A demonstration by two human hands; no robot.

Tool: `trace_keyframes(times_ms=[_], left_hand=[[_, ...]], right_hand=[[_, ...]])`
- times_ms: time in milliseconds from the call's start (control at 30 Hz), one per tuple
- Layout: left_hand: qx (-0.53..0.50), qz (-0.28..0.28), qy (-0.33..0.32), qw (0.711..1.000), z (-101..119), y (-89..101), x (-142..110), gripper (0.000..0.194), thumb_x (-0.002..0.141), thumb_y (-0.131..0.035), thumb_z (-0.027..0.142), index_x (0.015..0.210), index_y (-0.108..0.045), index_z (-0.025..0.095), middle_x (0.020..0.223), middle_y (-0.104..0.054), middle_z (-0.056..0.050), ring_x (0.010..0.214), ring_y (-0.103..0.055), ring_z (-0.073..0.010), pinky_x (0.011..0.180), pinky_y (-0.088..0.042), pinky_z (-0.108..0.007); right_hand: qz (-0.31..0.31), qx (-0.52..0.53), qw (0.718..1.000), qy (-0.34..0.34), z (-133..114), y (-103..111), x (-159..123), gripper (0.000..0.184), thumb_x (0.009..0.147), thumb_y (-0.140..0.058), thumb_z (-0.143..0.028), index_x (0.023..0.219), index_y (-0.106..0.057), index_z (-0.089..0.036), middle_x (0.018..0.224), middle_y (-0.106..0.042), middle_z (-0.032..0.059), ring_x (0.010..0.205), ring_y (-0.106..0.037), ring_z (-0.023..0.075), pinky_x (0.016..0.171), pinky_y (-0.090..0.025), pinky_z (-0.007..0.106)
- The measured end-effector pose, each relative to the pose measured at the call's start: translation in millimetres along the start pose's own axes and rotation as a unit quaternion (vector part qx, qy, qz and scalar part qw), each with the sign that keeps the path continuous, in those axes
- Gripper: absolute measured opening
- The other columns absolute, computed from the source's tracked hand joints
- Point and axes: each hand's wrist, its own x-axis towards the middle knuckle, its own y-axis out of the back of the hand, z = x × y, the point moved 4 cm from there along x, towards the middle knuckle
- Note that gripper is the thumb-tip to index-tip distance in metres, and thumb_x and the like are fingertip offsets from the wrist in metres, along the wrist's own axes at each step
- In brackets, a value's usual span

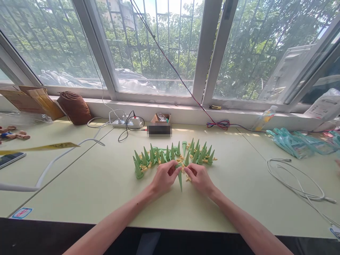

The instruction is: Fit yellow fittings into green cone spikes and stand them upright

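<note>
My left hand (pixel 166 176) is closed on a green plastic watering spike (pixel 180 182) whose point faces me. My right hand (pixel 199 178) pinches a small yellow valve (pixel 182 169) by the head of that spike; whether it is seated in the spike I cannot tell. A loose yellow valve (pixel 188 178) lies under my right fingers. Just beyond both hands, several green watering spikes stand with points up in a left cluster (pixel 152 154) and a right cluster (pixel 202 154), yellow valves among them. One spike (pixel 184 147) between the clusters is turned point down.
At the back stand a small cardboard box (pixel 161 118), a power strip (pixel 127 122) and a brown drawstring bag (pixel 74 108). Rightward are a coiled white cable (pixel 297 187), teal-strapped packets (pixel 290 143) and a bottle (pixel 265 118). A white cable (pixel 53 166) and a phone (pixel 12 160) lie left.
</note>
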Motion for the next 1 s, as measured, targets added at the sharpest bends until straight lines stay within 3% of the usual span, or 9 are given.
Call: trace_keyframes(times_ms=[100, 267, 367, 833, 1000], left_hand=[[-0.004, -0.005, -0.003, 1.000, 0, -0.5, 0, 0.022, 0.094, -0.053, 0.036, 0.081, -0.054, 0.019, 0.057, -0.044, 0.006, 0.051, -0.036, -0.0095, 0.050, -0.032, -0.022], [0.006, 0.006, 0.001, 1.000, 1, -0.5, 0, 0.019, 0.093, -0.054, 0.034, 0.082, -0.055, 0.019, 0.057, -0.043, 0.006, 0.051, -0.036, -0.0093, 0.051, -0.032, -0.021], [0.006, 0.006, 0.004, 1.000, 2, -0.3, 0, 0.020, 0.093, -0.054, 0.034, 0.081, -0.055, 0.018, 0.056, -0.042, 0.006, 0.050, -0.035, -0.0092, 0.050, -0.031, -0.021], [-0.007, -0.008, -0.002, 1.000, 5, -0.1, 0, 0.021, 0.093, -0.055, 0.033, 0.078, -0.052, 0.018, 0.056, -0.041, 0.007, 0.051, -0.034, -0.0087, 0.050, -0.031, -0.021], [0.005, 0.000, 0.003, 1.000, 2, -0.8, 0, 0.019, 0.093, -0.056, 0.033, 0.082, -0.055, 0.018, 0.056, -0.042, 0.007, 0.051, -0.034, -0.0087, 0.050, -0.031, -0.021]], right_hand=[[0.002, -0.004, 1.000, -0.005, 1, 0, 0, 0.042, 0.098, -0.048, -0.045, 0.065, -0.055, -0.019, 0.054, -0.046, -0.0030, 0.049, -0.040, 0.0115, 0.047, -0.034, 0.024], [-0.001, 0.018, 1.000, 0.000, -4, 2, -1, 0.023, 0.095, -0.054, -0.039, 0.088, -0.062, -0.019, 0.066, -0.057, -0.0013, 0.054, -0.047, 0.0132, 0.051, -0.039, 0.024], [-0.005, 0.025, 1.000, 0.005, -6, 2, -1, 0.020, 0.094, -0.055, -0.037, 0.089, -0.062, -0.019, 0.070, -0.059, 0.0001, 0.056, -0.048, 0.0138, 0.052, -0.041, 0.025], [-0.006, 0.003, 1.000, -0.015, 7, -2, 0, 0.047, 0.099, -0.044, -0.045, 0.061, -0.048, -0.018, 0.053, -0.039, -0.0044, 0.049, -0.033, 0.0103, 0.049, -0.026, 0.025], [-0.013, 0.032, 0.999, -0.015, -1, 0, -2, 0.024, 0.095, -0.054, -0.039, 0.088, -0.059, -0.018, 0.062, -0.050, -0.0035, 0.053, -0.042, 0.0116, 0.050, -0.035, 0.024]])
